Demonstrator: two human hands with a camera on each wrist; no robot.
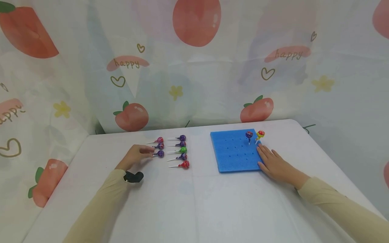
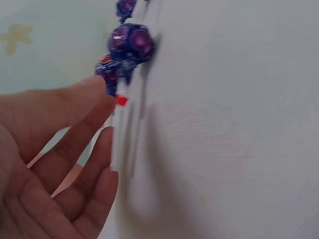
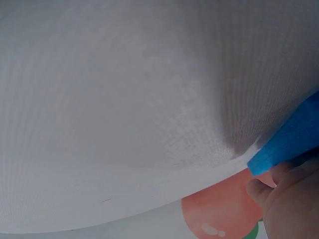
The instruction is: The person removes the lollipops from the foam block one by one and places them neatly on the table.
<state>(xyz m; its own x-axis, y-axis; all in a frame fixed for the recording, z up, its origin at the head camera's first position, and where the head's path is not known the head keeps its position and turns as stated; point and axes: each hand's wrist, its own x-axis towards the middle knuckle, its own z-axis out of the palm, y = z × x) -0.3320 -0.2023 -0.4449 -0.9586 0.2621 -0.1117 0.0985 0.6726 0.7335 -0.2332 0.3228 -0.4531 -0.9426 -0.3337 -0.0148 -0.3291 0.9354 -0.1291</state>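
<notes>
The left hand (image 1: 135, 156) lay near the table's (image 1: 194, 202) left side, fingers loosely apart, tips at the white stick of the nearest purple lollipop (image 1: 159, 154); a firm grip could not be confirmed. Wide bare tabletop lay in front. The right hand (image 1: 273, 163) rested flat, fingers straight, on the right edge of the perforated blue foam board (image 1: 234, 152). Two foil-wrapped lollipops (image 1: 254, 135) stood upright at its far edge.

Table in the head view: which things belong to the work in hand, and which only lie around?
In use: lying lollipops, blue foam board, two standing lollipops, left hand, right hand.
Just around: peach-print curtain, white tablecloth.
</notes>
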